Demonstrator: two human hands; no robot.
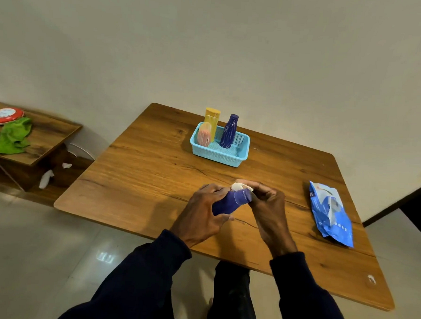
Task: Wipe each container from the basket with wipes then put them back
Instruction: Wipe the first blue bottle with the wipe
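Item in hand: one purple bottle (231, 200), on its side low over the worktop (143, 168). Your left hand (202, 207) grips its body with fingers (215, 190) curled round it, and your right hand (267, 211) pinches a white wipe (239, 186) against its cap end, fingers clamped on the wad. Whether the bottle rests on the wood you cannot tell. Beyond your fingers: one light blue basket (219, 155) holding three upright containers, namely a yellow bottle (212, 120), a pink ribbed bottle (204, 134) and a dark blue bottle (228, 132). Well to the right of your fingers: one blue pack of wipes (331, 212), lying flat and apart from everything else. Far to the left of your fingers: a low wooden shelf with a green cloth (12, 135) and a red round lid (4, 115), the lid cut off by the frame edge. Below the shelf lie crumpled white scraps (46, 178), possibly spent wipes. Status, as a judgement: wiping is under way on one container of four, and its return to the basket is not yet done. Nothing shows which of the other three have been cleaned. Hidden: the bottle's underside and most of the wipe, both covered by your fingers. All the labels are too small to read.
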